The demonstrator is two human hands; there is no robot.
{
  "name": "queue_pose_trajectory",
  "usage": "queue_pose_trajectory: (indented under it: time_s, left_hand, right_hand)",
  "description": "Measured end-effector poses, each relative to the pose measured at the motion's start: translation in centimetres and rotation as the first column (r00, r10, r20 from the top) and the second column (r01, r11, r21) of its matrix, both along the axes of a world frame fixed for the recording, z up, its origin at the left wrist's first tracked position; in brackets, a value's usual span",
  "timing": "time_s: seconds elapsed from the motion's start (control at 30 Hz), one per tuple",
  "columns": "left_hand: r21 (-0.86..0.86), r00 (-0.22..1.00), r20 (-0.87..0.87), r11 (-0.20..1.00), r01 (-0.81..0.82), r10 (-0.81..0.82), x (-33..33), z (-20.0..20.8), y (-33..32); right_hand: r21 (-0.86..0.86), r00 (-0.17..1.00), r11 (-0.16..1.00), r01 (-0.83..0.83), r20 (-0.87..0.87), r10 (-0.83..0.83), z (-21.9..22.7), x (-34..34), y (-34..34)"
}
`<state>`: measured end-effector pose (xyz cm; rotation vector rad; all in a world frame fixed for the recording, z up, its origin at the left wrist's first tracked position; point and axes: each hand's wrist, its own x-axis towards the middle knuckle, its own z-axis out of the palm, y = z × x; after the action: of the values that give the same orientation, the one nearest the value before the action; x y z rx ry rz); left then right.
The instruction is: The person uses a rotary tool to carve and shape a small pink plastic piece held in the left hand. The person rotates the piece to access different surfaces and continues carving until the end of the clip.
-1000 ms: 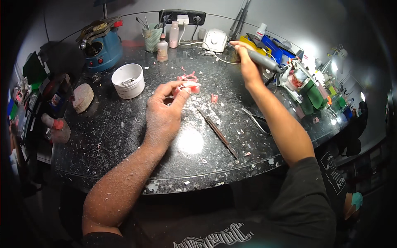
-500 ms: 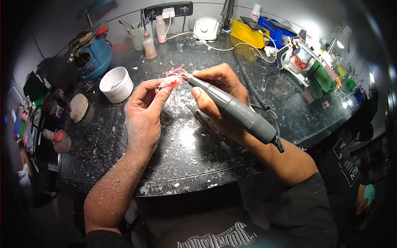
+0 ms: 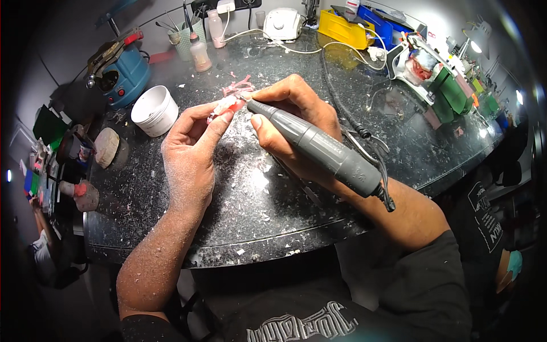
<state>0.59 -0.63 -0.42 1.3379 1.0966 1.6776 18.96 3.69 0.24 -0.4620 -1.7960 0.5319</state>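
Note:
Between the thumb and fingers of my left hand (image 3: 194, 134) is a small pink denture piece (image 3: 226, 106) with rough white material on it. White dust coats that hand and forearm. My right hand (image 3: 302, 108) is closed around a dark grey rotary handpiece (image 3: 310, 139), held like a pen. Its tip meets or nearly meets the right side of the denture piece; fingers and the small size hide the exact contact. Thin branching pink scraps (image 3: 239, 85) lie on the table just beyond. A cable (image 3: 389, 202) hangs from the handpiece's rear end.
White chips litter the black table (image 3: 250, 228). A white tub (image 3: 155, 111) and a blue machine (image 3: 122, 77) stand left. Behind are a dropper bottle (image 3: 199, 52), a white control box (image 3: 283, 24) and a yellow bin (image 3: 345, 29). At right sits a white-framed holder (image 3: 419, 65).
Both hands, with the denture piece and handpiece, have shifted slightly left in the picture. The view has tilted a little. Both grips stay the same.

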Motion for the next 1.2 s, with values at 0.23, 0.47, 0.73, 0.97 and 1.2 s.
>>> queue_pose_trajectory:
  time_s: [0.23,0.47,0.73,0.97,1.2]
  left_hand:
    - [-0.026,0.997,-0.072,1.000,-0.013,0.011,0.1,0.5,-0.5]
    - [-0.036,0.991,-0.133,0.999,-0.011,0.006,0.3,1.0,-1.1]
    - [-0.038,0.984,-0.175,0.998,-0.050,0.043,0.1,0.8,-1.1]
    - [-0.037,0.986,-0.161,0.998,-0.052,0.045,0.0,0.6,-1.1]
    - [-0.021,0.991,-0.130,0.999,-0.043,0.040,0.0,0.5,-0.9]
  right_hand:
    - [0.055,0.996,0.995,-0.084,0.001,0.084,-0.5,-0.2,0.2]
    - [-0.005,0.996,0.996,-0.088,0.018,0.088,-0.5,-0.2,-0.1]
    - [0.026,0.994,0.995,-0.101,0.048,0.100,-0.8,-0.3,0.1]
    - [-0.035,0.991,0.993,-0.115,0.059,0.117,-0.9,-0.4,-0.5]
    - [0.008,0.991,0.992,-0.127,0.031,0.127,-1.3,-0.6,-0.3]
